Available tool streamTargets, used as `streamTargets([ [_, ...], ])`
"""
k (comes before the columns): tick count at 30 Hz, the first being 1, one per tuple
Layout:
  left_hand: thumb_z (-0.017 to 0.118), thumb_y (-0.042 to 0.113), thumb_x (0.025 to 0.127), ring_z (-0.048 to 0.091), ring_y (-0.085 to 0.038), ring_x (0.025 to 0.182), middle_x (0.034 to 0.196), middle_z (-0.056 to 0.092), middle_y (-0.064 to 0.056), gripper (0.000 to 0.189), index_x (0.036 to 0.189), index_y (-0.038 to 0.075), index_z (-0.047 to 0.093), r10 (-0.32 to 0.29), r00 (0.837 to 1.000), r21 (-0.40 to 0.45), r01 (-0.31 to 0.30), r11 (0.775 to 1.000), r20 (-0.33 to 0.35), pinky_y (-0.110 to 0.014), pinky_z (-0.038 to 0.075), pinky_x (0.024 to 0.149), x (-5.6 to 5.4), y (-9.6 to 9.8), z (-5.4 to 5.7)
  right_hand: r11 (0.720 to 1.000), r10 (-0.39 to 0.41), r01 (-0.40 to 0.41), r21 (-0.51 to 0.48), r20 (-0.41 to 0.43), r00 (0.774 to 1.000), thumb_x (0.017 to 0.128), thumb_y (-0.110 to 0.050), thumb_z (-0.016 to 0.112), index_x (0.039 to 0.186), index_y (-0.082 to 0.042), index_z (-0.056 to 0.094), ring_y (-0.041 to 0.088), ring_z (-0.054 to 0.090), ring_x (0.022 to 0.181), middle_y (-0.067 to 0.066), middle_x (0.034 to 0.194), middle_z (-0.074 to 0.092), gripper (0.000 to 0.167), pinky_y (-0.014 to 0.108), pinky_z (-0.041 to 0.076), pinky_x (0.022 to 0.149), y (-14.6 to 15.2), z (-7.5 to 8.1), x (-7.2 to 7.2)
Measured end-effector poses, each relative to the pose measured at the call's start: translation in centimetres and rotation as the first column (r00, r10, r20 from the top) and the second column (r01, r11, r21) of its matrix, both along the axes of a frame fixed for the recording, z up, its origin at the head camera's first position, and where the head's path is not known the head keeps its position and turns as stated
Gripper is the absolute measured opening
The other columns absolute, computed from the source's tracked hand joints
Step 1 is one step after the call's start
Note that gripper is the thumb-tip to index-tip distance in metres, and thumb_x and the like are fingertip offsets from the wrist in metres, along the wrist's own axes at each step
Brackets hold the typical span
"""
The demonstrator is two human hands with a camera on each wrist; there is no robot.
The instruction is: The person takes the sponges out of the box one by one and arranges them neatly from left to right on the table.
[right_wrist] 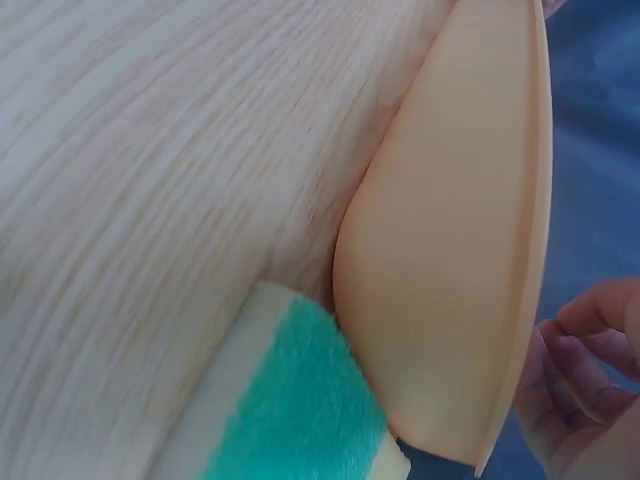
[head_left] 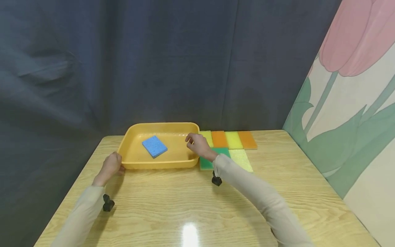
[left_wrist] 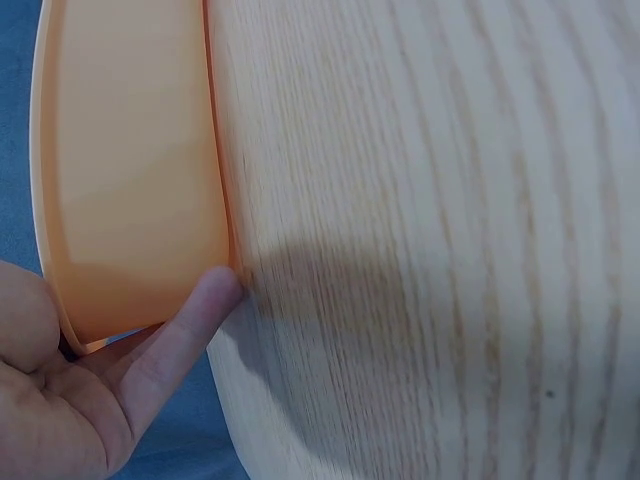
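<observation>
A yellow plastic tray (head_left: 172,164) stands near the back of the table, with a blue sponge (head_left: 154,146) lying flat inside it, left of the middle. My left hand (head_left: 111,164) grips the tray's front left corner; in the left wrist view a finger (left_wrist: 185,340) reaches under the wall at the table. Over the tray's right end hovers my right hand (head_left: 199,144), its fingers loosely bent and nothing visible in them. The right wrist view shows that hand (right_wrist: 590,385) beyond the tray's rim, with a green sponge (right_wrist: 300,400) beside the tray's outer wall.
To the right of the tray, several flat sponges lie in two rows: yellow and orange (head_left: 219,139) ones behind, the green one and a pale yellow one (head_left: 240,159) in front. A dark curtain (head_left: 172,61) hangs behind the wooden table (head_left: 160,206). A painted wall (head_left: 348,130) borders the right side.
</observation>
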State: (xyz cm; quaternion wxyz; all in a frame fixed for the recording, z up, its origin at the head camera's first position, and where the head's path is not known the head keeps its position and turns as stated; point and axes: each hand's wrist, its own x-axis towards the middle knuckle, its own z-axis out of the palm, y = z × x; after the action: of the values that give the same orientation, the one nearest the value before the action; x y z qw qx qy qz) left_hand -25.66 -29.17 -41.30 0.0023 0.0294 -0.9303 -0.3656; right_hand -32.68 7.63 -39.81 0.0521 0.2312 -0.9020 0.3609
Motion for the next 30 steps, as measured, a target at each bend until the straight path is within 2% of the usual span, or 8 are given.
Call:
streamTargets([
  [8, 0.021, 0.006, 0.100, 0.068, -0.028, 0.055, 0.078, 0.059, -0.030, 0.032, 0.094, -0.013, 0.045, -0.001, 1.000, -0.036, 0.000, 0.999, -0.011, -0.031, 0.059, 0.048, -0.4, 0.4, -0.5, 0.998, 0.028, -0.028, 0.064, 0.003, 1.000, 0.094, -0.005, 0.062, 0.105, 0.001, 0.067, 0.018, 0.059, 0.070, 0.007, 0.084, 0.066, 0.013, 0.028, 0.049, 0.059, -1.5, -0.8, 0.0],
  [14, 0.021, 0.007, 0.101, 0.068, -0.028, 0.055, 0.078, 0.060, -0.030, 0.033, 0.096, -0.015, 0.045, -0.006, 1.000, -0.039, 0.005, 0.999, -0.021, -0.032, 0.059, 0.049, -0.3, 0.6, -0.1, 0.996, 0.043, -0.043, 0.083, 0.005, 0.999, 0.095, -0.006, 0.062, 0.105, 0.000, 0.067, 0.017, 0.058, 0.068, 0.006, 0.083, 0.065, 0.013, 0.026, 0.047, 0.058, -2.6, -1.1, -0.1],
  [23, 0.020, 0.007, 0.101, 0.068, -0.031, 0.057, 0.079, 0.059, -0.031, 0.033, 0.097, -0.015, 0.044, 0.001, 1.000, -0.047, -0.002, 0.999, -0.018, -0.032, 0.059, 0.050, -0.3, 0.4, 0.1, 0.995, 0.011, -0.017, 0.101, 0.060, 0.998, 0.096, -0.008, 0.062, 0.107, -0.003, 0.067, 0.016, 0.056, 0.067, 0.005, 0.083, 0.064, 0.013, 0.025, 0.047, 0.057, -4.8, -1.3, 0.0],
  [30, 0.021, 0.006, 0.101, 0.068, -0.029, 0.056, 0.080, 0.059, -0.031, 0.033, 0.097, -0.015, 0.045, 0.007, 1.000, -0.053, -0.008, 0.999, -0.014, -0.032, 0.059, 0.050, 0.0, 0.1, 0.1, 0.996, -0.013, 0.006, 0.089, 0.084, 0.996, 0.097, -0.011, 0.063, 0.102, -0.008, 0.067, 0.014, 0.058, 0.070, 0.003, 0.084, 0.064, 0.008, 0.025, 0.049, 0.059, -6.4, -1.9, -0.4],
])
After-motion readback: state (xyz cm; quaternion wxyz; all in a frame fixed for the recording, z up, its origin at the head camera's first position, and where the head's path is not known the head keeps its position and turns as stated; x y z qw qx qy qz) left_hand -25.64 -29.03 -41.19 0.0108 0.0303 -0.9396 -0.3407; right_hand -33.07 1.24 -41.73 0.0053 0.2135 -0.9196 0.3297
